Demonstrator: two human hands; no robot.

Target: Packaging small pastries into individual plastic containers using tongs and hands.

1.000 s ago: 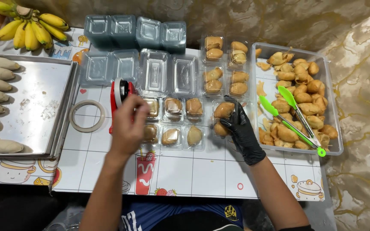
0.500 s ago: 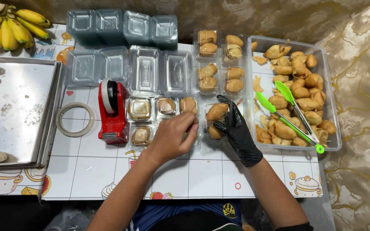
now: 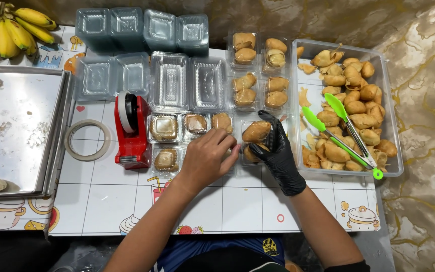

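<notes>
The bare left hand is seen resting on a small clear box at the middle of the surface, fingers curled down onto its lid; whether anything is gripped cannot be told. The gloved right hand is placed just beside it, fingers closed around a golden pastry held over an open box whose edges are largely hidden by the hand. A second pastry is noted directly below the first, beneath the glove. Closed boxes with pastries inside are lined up to the left of the hands, next to a red tape dispenser and a tape ring. Empty clear boxes are set farther back, with stacked ones behind them. Filled open boxes are found behind the hands. A clear tub of loose pastries is located at the right, with green tongs lying across them. A metal tray and bananas are recorded at the left.
</notes>
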